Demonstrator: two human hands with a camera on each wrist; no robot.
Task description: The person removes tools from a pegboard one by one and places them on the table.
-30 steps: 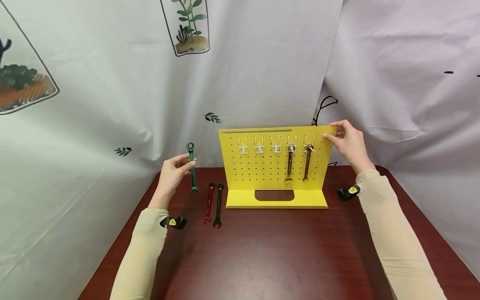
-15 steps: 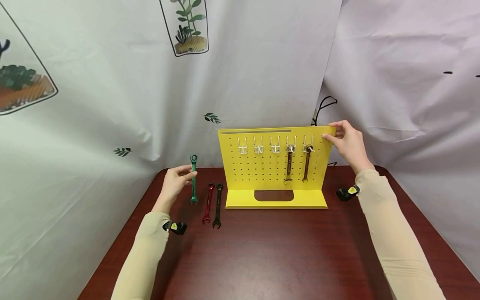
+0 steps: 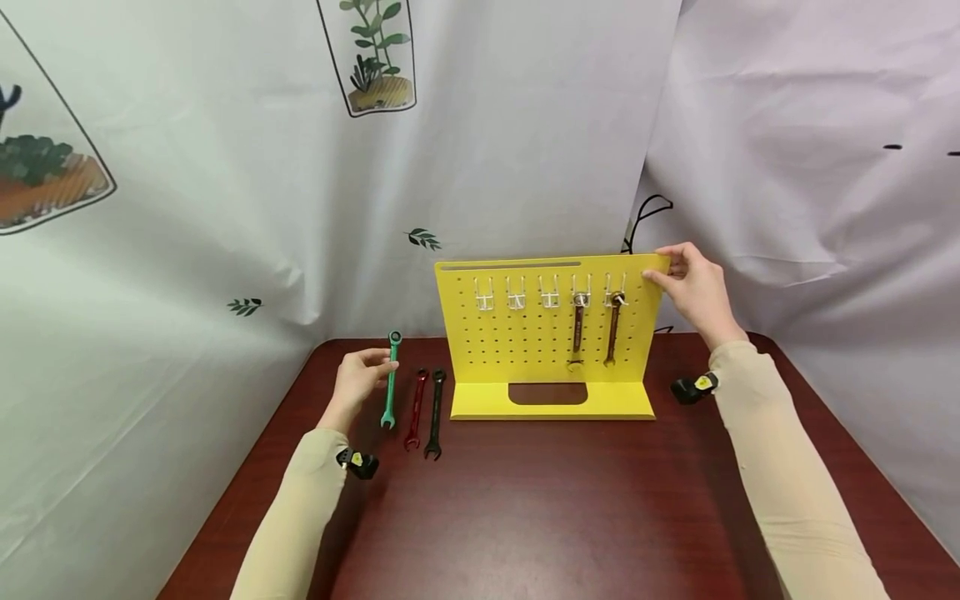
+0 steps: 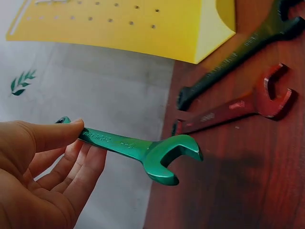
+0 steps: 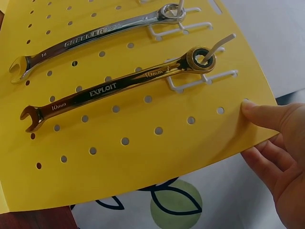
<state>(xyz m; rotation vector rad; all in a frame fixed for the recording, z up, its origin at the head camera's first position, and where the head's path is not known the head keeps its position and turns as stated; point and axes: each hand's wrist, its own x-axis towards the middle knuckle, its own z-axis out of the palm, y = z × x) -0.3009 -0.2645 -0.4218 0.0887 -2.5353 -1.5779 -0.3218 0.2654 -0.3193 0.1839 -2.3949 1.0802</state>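
Note:
My left hand pinches a green combination wrench near its ring end, between thumb and fingers. The wrench's open end points down, just left of a red wrench and a dark green wrench; both lie on the table. My right hand grips the upper right edge of a yellow pegboard, thumb on the front and fingers behind. On white hooks near that hand hang a gold wrench and a silver wrench by their ring ends.
Three white hooks on the pegboard's left part carry nothing. The board stands at the back of the dark red table. A printed white curtain hangs behind it.
My left hand has lowered the green wrench and shifted it slightly right, closer to the red wrench. The right hand keeps its hold on the board.

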